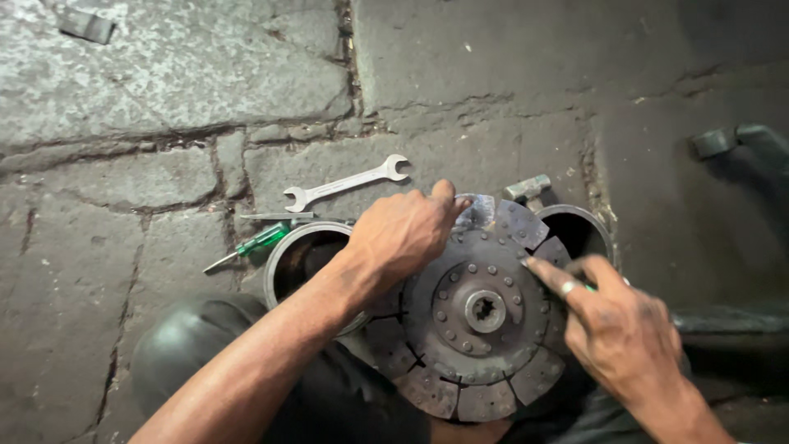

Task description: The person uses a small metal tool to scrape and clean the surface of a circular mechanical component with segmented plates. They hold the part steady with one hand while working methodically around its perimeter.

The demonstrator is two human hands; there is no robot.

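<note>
A round dark clutch disc (481,312) with a splined hub and several worn pad segments rests across two metal cylinders. My left hand (403,234) grips the disc's far rim, thumb and fingers over the edge near a shiny scuffed pad. My right hand (612,329), with a ring on one finger, presses its fingertips on the disc's right side and seems to pinch a thin dark tool; I cannot tell what it is.
Two open metal cylinders, the left cylinder (288,251) and the right cylinder (588,226), stand on cracked stone paving. A silver spanner (345,184), a green-handled screwdriver (256,242) and a small hammer head (528,188) lie behind. My dark-trousered knee (189,337) is lower left.
</note>
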